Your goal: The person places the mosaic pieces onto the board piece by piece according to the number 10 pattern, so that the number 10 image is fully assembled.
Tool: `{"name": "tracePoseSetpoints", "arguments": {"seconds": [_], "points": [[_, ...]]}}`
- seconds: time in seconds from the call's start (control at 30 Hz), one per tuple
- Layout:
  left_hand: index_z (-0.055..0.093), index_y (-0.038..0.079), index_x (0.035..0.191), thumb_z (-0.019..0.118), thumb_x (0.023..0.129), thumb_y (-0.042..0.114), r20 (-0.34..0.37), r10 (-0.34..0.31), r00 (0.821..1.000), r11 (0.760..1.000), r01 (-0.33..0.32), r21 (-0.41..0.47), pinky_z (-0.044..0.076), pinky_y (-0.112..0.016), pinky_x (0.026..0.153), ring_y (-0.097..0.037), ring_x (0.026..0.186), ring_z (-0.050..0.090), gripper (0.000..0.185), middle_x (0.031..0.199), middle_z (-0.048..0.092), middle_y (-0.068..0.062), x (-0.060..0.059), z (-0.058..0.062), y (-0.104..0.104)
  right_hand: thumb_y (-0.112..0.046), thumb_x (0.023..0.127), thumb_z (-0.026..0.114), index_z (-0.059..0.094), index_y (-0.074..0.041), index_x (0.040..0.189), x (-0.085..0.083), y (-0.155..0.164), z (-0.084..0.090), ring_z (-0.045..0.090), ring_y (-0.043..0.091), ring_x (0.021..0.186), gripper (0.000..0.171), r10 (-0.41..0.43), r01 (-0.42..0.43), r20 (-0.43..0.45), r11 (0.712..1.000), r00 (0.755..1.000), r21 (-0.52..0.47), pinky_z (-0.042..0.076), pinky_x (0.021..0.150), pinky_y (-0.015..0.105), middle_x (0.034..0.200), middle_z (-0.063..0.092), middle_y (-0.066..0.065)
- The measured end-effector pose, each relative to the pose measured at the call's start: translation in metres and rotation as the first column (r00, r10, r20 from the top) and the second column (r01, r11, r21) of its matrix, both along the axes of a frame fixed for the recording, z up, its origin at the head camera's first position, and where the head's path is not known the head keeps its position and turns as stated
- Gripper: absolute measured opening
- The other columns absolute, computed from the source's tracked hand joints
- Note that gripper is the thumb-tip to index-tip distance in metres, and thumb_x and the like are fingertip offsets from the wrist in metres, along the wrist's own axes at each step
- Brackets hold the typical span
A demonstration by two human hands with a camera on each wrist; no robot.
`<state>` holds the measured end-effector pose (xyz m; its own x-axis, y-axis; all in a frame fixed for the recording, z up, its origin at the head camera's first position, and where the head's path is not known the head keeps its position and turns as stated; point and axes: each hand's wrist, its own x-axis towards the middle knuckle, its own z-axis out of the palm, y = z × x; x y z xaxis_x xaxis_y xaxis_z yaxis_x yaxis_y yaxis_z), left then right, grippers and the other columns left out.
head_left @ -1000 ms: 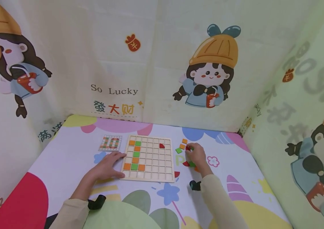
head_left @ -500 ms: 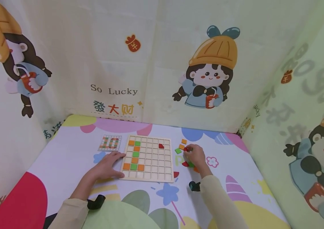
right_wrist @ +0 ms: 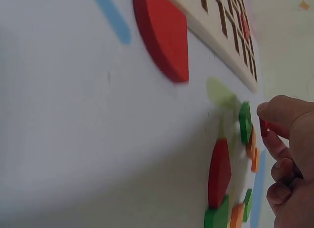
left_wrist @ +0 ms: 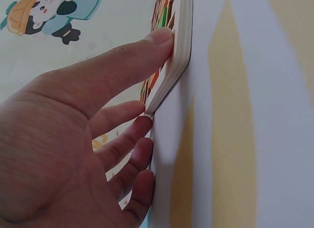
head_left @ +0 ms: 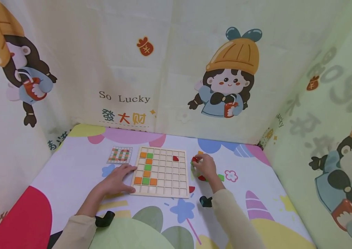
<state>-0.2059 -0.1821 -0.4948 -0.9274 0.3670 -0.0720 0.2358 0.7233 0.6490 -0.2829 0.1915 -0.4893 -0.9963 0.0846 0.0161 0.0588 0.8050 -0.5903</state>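
Observation:
My right hand (head_left: 206, 166) pinches a small red quarter-round tile (right_wrist: 264, 127) between thumb and finger, above loose pieces right of the wooden grid board (head_left: 167, 176). My left hand (head_left: 115, 180) rests against the board's left side; in the left wrist view its thumb (left_wrist: 159, 36) touches the edge near a corner, with the other fingers spread along another edge. Orange square tiles (head_left: 138, 180) and green square tiles (head_left: 148, 167) form a figure in the left columns. One red quarter-round tile (head_left: 176, 158) sits in a cell at the upper right.
A printed pattern card (head_left: 120, 155) lies left of the board. Close to its right edge is a loose red tile (head_left: 192, 189). Another red tile (right_wrist: 219, 174), green tiles (right_wrist: 245, 122) and orange tiles (right_wrist: 236, 215) lie under and around my right hand. A curtain (head_left: 169, 69) stands behind the table.
My right hand has shifted left toward the board, carrying the red tile over the loose pieces and uncovering a green tile to its right. My left hand keeps its place.

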Motion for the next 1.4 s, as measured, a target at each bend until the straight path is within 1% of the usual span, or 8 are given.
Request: {"name": "tracePoseSetpoints", "arguments": {"seconds": [0.27,0.57,0.7,0.83,0.97,1.1,1.23,1.4], "points": [[0.046,0.014,0.143,0.084,0.071,0.036,0.008,0.002,1.000,1.000,-0.002,0.005,0.037,-0.062,0.102,-0.042,0.131,0.037,0.085,0.148,0.038,-0.017,0.000,0.001,0.000,-0.021,0.085,0.073,0.071,-0.013,0.111,-0.002,-0.027,0.000,0.056,0.023,0.098,0.027,0.068,-0.068,-0.038,0.998,0.997,-0.002,0.050,0.086,0.040,0.104,0.067,0.005],[0.046,0.012,0.143,0.084,0.071,0.034,-0.002,-0.006,1.000,1.000,0.006,0.005,0.037,-0.062,0.102,-0.043,0.130,0.038,0.084,0.147,0.039,-0.018,0.001,0.004,0.002,-0.021,0.086,0.073,0.071,-0.012,0.111,-0.004,-0.051,-0.001,0.056,0.026,0.114,0.027,0.098,-0.098,-0.004,0.995,0.995,-0.028,0.048,0.099,0.044,0.115,0.065,0.007],[0.047,0.012,0.143,0.085,0.071,0.035,-0.007,-0.006,1.000,1.000,0.006,0.004,0.037,-0.061,0.102,-0.042,0.129,0.039,0.085,0.145,0.040,-0.018,0.001,0.002,0.002,-0.022,0.086,0.073,0.071,-0.012,0.111,-0.005,-0.057,-0.003,0.056,0.026,0.112,0.028,0.101,-0.101,-0.002,0.995,0.995,-0.025,0.048,0.098,0.043,0.117,0.065,0.007],[0.047,0.013,0.143,0.085,0.070,0.035,-0.009,-0.003,1.000,1.000,0.003,0.001,0.038,-0.060,0.102,-0.040,0.129,0.040,0.085,0.145,0.041,-0.015,0.000,-0.001,0.001,-0.027,0.085,0.074,0.070,-0.013,0.112,-0.008,-0.060,-0.007,0.056,0.023,0.106,0.031,0.105,-0.105,0.007,0.994,0.994,-0.021,0.051,0.093,0.040,0.114,0.065,0.005],[0.047,0.014,0.143,0.085,0.070,0.037,0.000,0.002,1.000,1.000,-0.002,0.002,0.038,-0.060,0.102,-0.039,0.130,0.039,0.085,0.145,0.041,-0.014,-0.001,-0.003,0.001,-0.034,0.083,0.075,0.069,-0.013,0.113,-0.010,-0.061,-0.009,0.056,0.020,0.098,0.037,0.123,-0.123,0.009,0.992,0.992,-0.025,0.053,0.085,0.036,0.104,0.065,0.004],[0.047,0.015,0.143,0.085,0.070,0.037,0.005,0.005,1.000,1.000,-0.006,0.002,0.038,-0.060,0.102,-0.040,0.130,0.039,0.085,0.146,0.040,-0.015,-0.001,-0.003,0.001,-0.032,0.084,0.075,0.069,-0.013,0.115,-0.011,-0.061,-0.008,0.055,0.019,0.094,0.037,0.148,-0.148,-0.001,0.989,0.989,-0.007,0.053,0.082,0.034,0.099,0.066,0.002],[0.047,0.015,0.143,0.085,0.070,0.037,0.000,0.006,1.000,1.000,-0.006,-0.003,0.038,-0.060,0.102,-0.040,0.130,0.039,0.085,0.146,0.040,-0.015,-0.002,-0.002,0.000,-0.024,0.086,0.073,0.069,-0.013,0.116,-0.011,-0.060,-0.006,0.056,0.021,0.096,0.032,0.182,-0.182,-0.025,0.983,0.983,0.015,0.053,0.084,0.036,0.105,0.064,0.004],[0.047,0.015,0.143,0.085,0.070,0.037,-0.004,0.005,1.000,1.000,-0.005,-0.004,0.038,-0.060,0.101,-0.040,0.130,0.039,0.086,0.146,0.040,-0.016,-0.002,-0.002,0.000,-0.017,0.087,0.069,0.069,-0.014,0.117,-0.011,-0.058,-0.006,0.058,0.027,0.110,0.030,0.234,-0.233,-0.050,0.972,0.971,0.024,0.051,0.093,0.043,0.122,0.059,0.007]]}}
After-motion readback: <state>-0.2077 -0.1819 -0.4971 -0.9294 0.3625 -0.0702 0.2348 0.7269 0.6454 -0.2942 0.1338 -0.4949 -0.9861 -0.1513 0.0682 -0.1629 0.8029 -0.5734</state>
